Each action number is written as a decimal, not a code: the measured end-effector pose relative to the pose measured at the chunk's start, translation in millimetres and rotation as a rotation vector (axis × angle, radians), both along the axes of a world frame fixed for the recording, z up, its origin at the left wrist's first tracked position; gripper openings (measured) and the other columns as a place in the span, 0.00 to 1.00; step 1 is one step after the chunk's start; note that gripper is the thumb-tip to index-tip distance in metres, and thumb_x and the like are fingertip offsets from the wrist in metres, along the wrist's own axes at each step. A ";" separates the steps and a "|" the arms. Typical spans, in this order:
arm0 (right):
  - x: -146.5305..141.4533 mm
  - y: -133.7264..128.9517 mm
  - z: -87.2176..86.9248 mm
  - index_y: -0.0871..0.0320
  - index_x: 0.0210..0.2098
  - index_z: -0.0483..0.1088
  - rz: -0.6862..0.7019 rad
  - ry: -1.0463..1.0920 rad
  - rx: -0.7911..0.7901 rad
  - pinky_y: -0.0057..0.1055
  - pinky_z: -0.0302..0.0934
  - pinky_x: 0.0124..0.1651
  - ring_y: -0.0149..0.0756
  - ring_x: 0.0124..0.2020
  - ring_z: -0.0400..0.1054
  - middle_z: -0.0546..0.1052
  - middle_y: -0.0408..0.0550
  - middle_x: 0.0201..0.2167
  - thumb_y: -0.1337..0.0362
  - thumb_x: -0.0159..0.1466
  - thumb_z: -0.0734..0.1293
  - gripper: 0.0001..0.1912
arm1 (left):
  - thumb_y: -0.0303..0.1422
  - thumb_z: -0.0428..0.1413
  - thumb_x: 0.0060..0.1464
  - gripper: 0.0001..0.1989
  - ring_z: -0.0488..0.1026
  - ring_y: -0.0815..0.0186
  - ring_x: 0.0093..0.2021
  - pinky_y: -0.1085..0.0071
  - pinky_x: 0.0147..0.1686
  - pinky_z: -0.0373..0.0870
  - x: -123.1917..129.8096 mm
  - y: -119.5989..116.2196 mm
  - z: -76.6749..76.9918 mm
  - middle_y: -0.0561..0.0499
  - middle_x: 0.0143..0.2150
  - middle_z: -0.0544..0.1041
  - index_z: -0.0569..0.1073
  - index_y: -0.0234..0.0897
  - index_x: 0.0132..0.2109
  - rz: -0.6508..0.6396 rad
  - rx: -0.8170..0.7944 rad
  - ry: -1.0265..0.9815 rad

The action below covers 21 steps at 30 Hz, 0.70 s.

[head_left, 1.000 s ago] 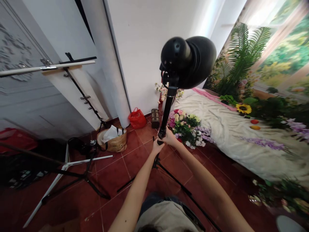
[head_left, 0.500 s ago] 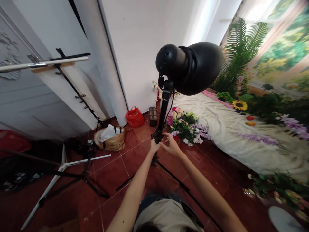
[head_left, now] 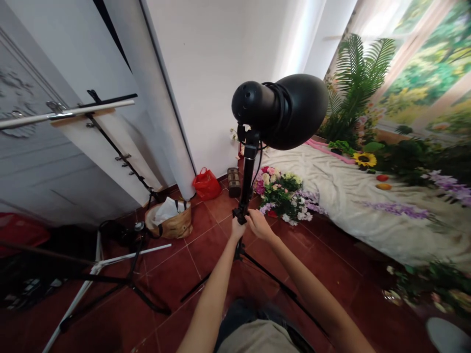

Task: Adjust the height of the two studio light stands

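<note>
A black studio lamp [head_left: 279, 112] with a dome-shaped shade and its cord coiled around the neck tops a black light stand [head_left: 247, 184]. My left hand [head_left: 238, 228] is wrapped round the stand's pole just below a joint collar [head_left: 240, 214]. My right hand [head_left: 259, 224] is closed at the right side of that collar, fingers curled against it; the small part under the fingertips is hidden. Below my hands the stand's legs [head_left: 270, 270] spread over the red tiled floor.
At left stand a white-and-black tripod [head_left: 97, 267] and a clamped backdrop stand [head_left: 117, 153]. A woven basket [head_left: 176, 226], red bag [head_left: 207, 185] and small chest [head_left: 233, 182] sit by the wall. Flowers [head_left: 281, 191] and a cloth-draped platform [head_left: 342, 211] are at right.
My right hand's fingers have gone from spread around the collar to curled against it. My left hand keeps its hold on the pole. The view has shifted slightly; the lamp appears a little lower.
</note>
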State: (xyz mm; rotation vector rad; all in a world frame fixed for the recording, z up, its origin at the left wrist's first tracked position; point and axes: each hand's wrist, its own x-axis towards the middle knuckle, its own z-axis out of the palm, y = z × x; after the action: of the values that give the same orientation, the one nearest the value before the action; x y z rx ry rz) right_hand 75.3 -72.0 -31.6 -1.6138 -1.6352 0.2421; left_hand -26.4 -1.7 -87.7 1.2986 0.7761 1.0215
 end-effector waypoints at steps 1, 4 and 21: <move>1.7 1.3 -0.9 0.58 0.52 0.65 0.008 0.000 0.003 0.46 0.53 0.59 0.42 0.52 0.64 0.72 0.56 0.48 0.58 0.68 0.52 0.19 | 0.37 0.65 0.36 0.16 0.74 0.61 0.34 0.65 0.40 0.70 0.6 0.7 -1.9 0.44 0.34 0.78 0.75 0.31 0.32 0.004 0.002 0.008; 6.5 5.4 -3.6 0.59 0.53 0.64 -0.009 0.049 0.011 0.43 0.57 0.55 0.41 0.51 0.64 0.71 0.56 0.48 0.59 0.69 0.49 0.21 | 0.35 0.64 0.36 0.14 0.73 0.62 0.33 0.65 0.40 0.70 2.0 3.3 -7.8 0.45 0.33 0.78 0.75 0.31 0.32 0.026 0.003 0.040; 29.1 44.7 -22.7 0.57 0.48 0.62 -0.116 0.343 -0.124 0.32 0.62 0.40 0.35 0.32 0.68 0.73 0.46 0.32 0.55 0.66 0.54 0.17 | 0.25 0.61 0.35 0.14 0.75 0.61 0.36 0.64 0.43 0.70 1.6 4.7 -3.3 0.44 0.36 0.79 0.76 0.30 0.35 0.025 -0.009 0.098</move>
State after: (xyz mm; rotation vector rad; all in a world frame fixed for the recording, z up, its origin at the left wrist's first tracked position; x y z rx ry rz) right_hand 104.4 -27.3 -54.3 -1.6474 -1.2824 0.5377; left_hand -24.7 2.9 -91.0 1.3419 0.8728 0.9784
